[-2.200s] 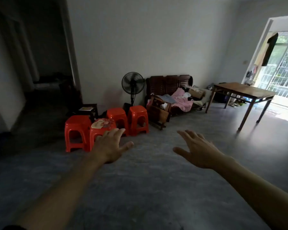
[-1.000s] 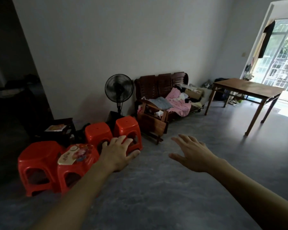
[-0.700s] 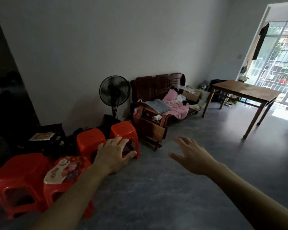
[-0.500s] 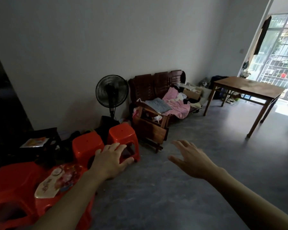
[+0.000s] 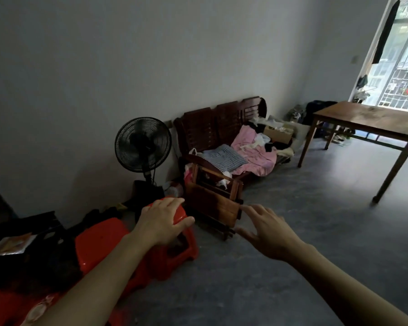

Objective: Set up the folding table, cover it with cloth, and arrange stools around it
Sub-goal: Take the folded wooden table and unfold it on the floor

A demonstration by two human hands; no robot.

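Reaching forward with both hands, fingers spread and holding nothing. Left hand [image 5: 161, 220] hovering in front of a red stool [image 5: 174, 245], contact impossible to judge from this angle. Right hand [image 5: 266, 229] stretching out with straight fingers toward the folded wooden table [image 5: 212, 201], fingertips near its lower corner, touching or not unclear. Folded table standing on edge on the grey floor [image 5: 280, 231], leaning against the front of a dark wooden bench [image 5: 212, 128]. Lying on the bench: a checked cloth [image 5: 224, 158] and a pink cloth [image 5: 254, 154], with other clutter behind. More red stools [image 5: 104, 243] crowding the floor at lower left, one at the bottom edge carrying a patterned top. Standing between stools and bench, against the wall: a black fan [image 5: 143, 144]. Further right, near the bright doorway: a large wooden surface [image 5: 368, 121] on four legs.
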